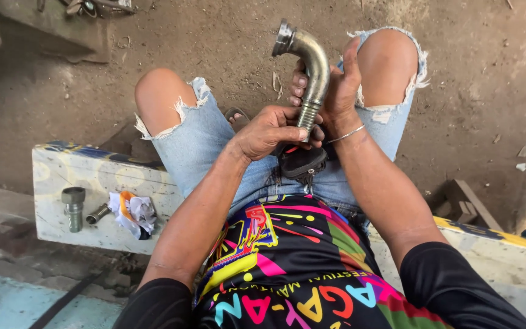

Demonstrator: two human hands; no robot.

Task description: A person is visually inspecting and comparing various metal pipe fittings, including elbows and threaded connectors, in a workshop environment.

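- Bent metal pipe fitting (309, 67) stands upright above the person's lap, between the two bare knees, its flanged mouth turned to the left at the top.
- Right hand (336, 85) wraps the fitting's shank from behind, fingers curled shut around it.
- Left hand (272, 129) closes on the ribbed lower end of the fitting, thumb and fingers pinching it where it meets a black hose end (302, 161).
- Step in hand, as I judge it: seating the ribbed end into the hose; the next move calls for a firm push with a twist, the fitting kept in line.
- How deep the end sits is hidden by the fingers.
- Left of the fitting, on the painted bench (56, 176), lie a straight threaded fitting (73, 207), a small sleeve (98, 213) and a crumpled rag (133, 212).
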